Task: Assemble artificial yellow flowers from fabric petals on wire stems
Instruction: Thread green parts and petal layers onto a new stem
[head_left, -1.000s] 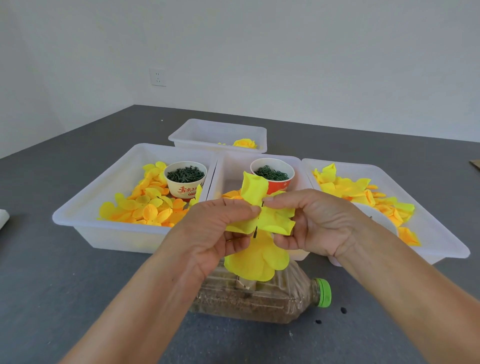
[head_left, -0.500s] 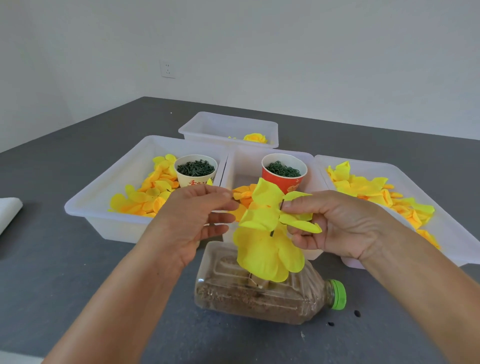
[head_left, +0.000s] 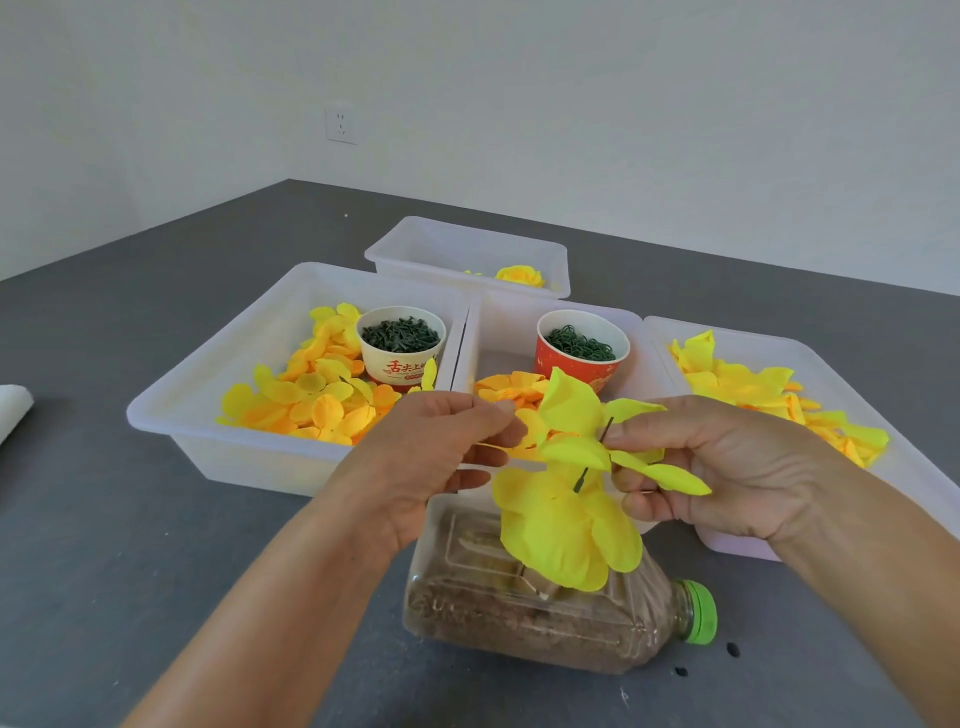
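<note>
The right hand (head_left: 727, 467) pinches the upper petal layer (head_left: 576, 415) on the wire stem (head_left: 605, 431) (left hand (head_left: 441, 457) pinched, contents unclear), above the sand-filled bottle (head_left: 545, 613); a loose pinch may let petals slip off.

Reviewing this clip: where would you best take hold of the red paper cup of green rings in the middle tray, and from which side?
Grip the red cup around its upper wall just under the rim, coming from above. It stands upright in the middle tray, whose walls hem in its sides, and the petals lie at its base.
</note>
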